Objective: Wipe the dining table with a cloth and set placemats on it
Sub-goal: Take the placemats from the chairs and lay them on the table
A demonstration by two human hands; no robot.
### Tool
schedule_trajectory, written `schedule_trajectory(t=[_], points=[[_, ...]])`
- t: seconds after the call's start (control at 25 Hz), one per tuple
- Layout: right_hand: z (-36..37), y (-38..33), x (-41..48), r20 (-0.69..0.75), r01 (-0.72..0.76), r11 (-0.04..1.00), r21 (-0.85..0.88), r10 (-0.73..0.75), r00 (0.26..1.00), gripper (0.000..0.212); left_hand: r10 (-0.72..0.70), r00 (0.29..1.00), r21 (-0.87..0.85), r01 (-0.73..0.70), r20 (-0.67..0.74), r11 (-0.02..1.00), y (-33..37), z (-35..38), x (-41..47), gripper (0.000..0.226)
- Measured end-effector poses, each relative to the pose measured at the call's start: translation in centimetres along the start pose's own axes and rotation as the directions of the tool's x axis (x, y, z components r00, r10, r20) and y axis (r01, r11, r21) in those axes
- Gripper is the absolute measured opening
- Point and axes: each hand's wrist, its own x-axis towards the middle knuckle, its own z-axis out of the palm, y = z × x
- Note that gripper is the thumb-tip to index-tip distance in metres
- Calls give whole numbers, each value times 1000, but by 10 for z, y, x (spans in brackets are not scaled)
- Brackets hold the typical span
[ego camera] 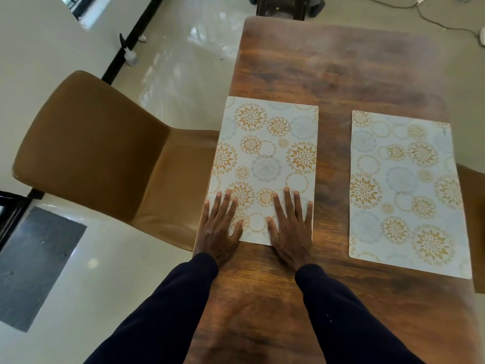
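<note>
Two white placemats with orange and blue flower circles lie flat on the dark wooden dining table. The left placemat sits along the table's left edge. My left hand and my right hand both rest flat on its near end, fingers straight and spread, palms partly on the wood. The right placemat lies near the table's right edge, untouched. No cloth is in view.
A brown padded chair stands at the table's left side, its seat tucked under the edge. Another chair's edge shows at the right. A dark chair stands at the far end. Cables lie on the glossy floor.
</note>
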Motion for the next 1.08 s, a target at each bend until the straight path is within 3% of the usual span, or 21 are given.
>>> schedule_trajectory(t=[1.08], points=[[-2,1,-4,0,1,1000,22,-1,1000,71,37,997,-73,-42,-61,996,-5,5,-2,63]])
